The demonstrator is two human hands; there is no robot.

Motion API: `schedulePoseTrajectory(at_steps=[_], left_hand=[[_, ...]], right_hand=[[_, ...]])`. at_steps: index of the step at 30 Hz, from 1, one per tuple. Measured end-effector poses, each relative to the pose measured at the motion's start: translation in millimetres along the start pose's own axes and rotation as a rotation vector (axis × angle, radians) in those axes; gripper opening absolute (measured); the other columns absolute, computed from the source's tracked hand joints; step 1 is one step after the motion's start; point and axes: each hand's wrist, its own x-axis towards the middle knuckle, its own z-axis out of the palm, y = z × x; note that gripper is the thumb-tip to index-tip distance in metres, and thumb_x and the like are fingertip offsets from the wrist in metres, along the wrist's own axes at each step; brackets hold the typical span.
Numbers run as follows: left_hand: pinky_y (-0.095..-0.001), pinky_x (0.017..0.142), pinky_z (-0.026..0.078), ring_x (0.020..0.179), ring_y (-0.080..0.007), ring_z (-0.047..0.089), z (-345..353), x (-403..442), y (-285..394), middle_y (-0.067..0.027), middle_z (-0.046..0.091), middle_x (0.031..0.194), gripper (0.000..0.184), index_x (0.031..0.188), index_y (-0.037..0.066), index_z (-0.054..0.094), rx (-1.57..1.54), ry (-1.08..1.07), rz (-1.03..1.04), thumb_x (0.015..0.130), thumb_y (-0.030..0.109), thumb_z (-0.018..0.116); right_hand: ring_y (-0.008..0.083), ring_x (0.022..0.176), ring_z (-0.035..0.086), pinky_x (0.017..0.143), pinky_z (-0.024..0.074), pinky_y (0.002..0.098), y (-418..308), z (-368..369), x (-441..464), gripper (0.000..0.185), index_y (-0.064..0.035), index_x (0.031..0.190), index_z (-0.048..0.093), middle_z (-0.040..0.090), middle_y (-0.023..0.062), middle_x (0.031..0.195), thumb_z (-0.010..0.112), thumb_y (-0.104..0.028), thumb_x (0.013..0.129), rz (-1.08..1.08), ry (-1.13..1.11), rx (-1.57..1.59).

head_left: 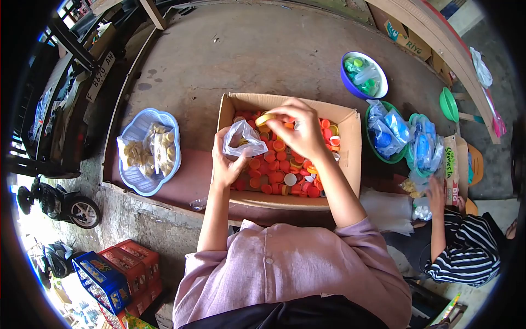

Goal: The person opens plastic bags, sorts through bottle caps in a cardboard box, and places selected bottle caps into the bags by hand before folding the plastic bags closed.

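A cardboard box [348,164] full of mostly red and orange bottle caps [276,164] stands before me, with some yellow and white caps mixed in. Over its left side, my left hand [227,164] grips a clear plastic bag [246,141] by its rim, the mouth spread. My right hand [298,123] pinches a yellow bottle cap [265,119] just above the bag, closer to its upper right. The bag's contents are hard to make out.
A light blue basket [127,167] with bagged yellowish caps lies left. To the right are a purple-rimmed bowl [344,77] of green caps and green baskets [395,159] of blue bagged items. Another person [460,241] in stripes works at right. Crates [118,274] stand lower left.
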Motion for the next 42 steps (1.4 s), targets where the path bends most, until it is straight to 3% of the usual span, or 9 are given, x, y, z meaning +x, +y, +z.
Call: schedulePoseTrajectory(at_steps=[6,10,15,19,22,28,31,37,42], left_hand=[[-0.0303,0.076,0.045,0.086,-0.0173,0.054,-0.8,1.5,-2.1,-0.0123,0.055,0.096,0.056,0.110,0.000,0.042,0.104,0.009,0.054,0.068,0.022,0.071],[-0.0297,0.076,0.044,0.086,-0.0171,0.054,1.2,-1.2,8.0,-0.0121,0.055,0.095,0.056,0.111,0.001,0.040,-0.037,0.011,-0.074,0.069,0.022,0.070],[-0.0294,0.078,0.043,0.087,-0.0172,0.055,1.1,1.8,1.8,-0.0127,0.054,0.100,0.045,0.112,-0.001,0.039,0.015,0.011,0.047,0.073,0.005,0.062],[-0.0284,0.079,0.042,0.087,-0.0157,0.053,-0.6,0.6,-7.4,-0.0111,0.053,0.098,0.034,0.107,-0.002,0.043,0.093,0.041,0.019,0.076,0.000,0.057],[-0.0276,0.084,0.038,0.093,-0.0144,0.049,0.1,-0.3,-9.9,-0.0095,0.052,0.097,0.027,0.105,-0.001,0.041,-0.048,0.131,-0.034,0.080,0.000,0.053],[-0.0274,0.084,0.037,0.093,-0.0147,0.049,0.5,-1.2,-10.4,-0.0092,0.051,0.098,0.027,0.105,-0.001,0.041,-0.059,0.135,-0.030,0.082,0.003,0.054],[-0.0277,0.084,0.037,0.093,-0.0148,0.049,-0.6,-1.9,-13.4,-0.0093,0.051,0.098,0.028,0.106,-0.001,0.040,-0.066,0.120,-0.038,0.082,0.004,0.054],[-0.0277,0.085,0.037,0.095,-0.0148,0.049,-0.5,-1.9,-11.8,-0.0091,0.051,0.100,0.030,0.108,0.000,0.039,-0.093,0.113,-0.039,0.082,0.004,0.054],[-0.0277,0.085,0.037,0.094,-0.0150,0.049,-0.6,-2.3,-9.1,-0.0094,0.051,0.100,0.029,0.108,0.000,0.040,-0.052,0.102,-0.015,0.083,0.004,0.054]], right_hand=[[0.0163,0.081,0.048,0.074,0.0366,0.0316,-31.4,35.9,8.2,0.019,-0.0091,0.073,0.065,0.051,0.0019,0.075,0.069,-0.025,0.065,-0.247,-0.421,-0.710],[0.0182,0.076,0.052,0.070,0.0405,0.0332,-31.6,13.4,19.5,0.025,-0.0090,0.084,0.065,0.053,0.0044,0.074,0.070,-0.025,0.065,-0.257,-0.457,-0.464],[0.0238,0.066,0.057,0.060,0.0453,0.0357,21.4,-53.0,-7.3,0.027,-0.0057,0.085,0.062,0.057,0.0106,0.070,0.070,-0.022,0.064,0.137,-0.544,-0.603],[0.0226,0.066,0.060,0.062,0.0477,0.0331,47.4,-69.5,-63.5,0.027,-0.0024,0.077,0.063,0.061,0.0125,0.068,0.068,-0.027,0.066,0.807,-1.302,-0.858],[0.0205,0.071,0.061,0.063,0.0480,0.0331,63.7,-64.8,-103.4,0.035,0.0046,0.072,0.061,0.063,0.0143,0.075,0.065,-0.030,0.068,1.015,-1.246,-0.730],[0.0225,0.071,0.062,0.065,0.0476,0.0330,57.4,-72.3,-96.3,0.035,-0.0071,0.110,0.053,0.063,0.0132,0.084,0.057,-0.016,0.077,0.875,-0.769,-0.407],[0.0207,0.068,0.061,0.062,0.0474,0.0326,83.5,-89.1,-100.3,0.023,-0.0100,0.097,0.060,0.063,0.0087,0.074,0.055,-0.011,0.075,0.682,-0.485,-0.536],[0.0257,0.075,0.061,0.064,0.0498,0.0366,78.6,-81.7,-123.1,0.018,-0.0075,0.076,0.064,0.062,0.0127,0.077,0.062,0.000,0.060,0.718,-0.770,-0.958],[0.0292,0.072,0.060,0.061,0.0506,0.0377,74.2,-72.9,-136.4,0.015,-0.0020,0.073,0.061,0.060,0.0151,0.074,0.062,-0.001,0.058,0.537,-0.699,-1.019]])
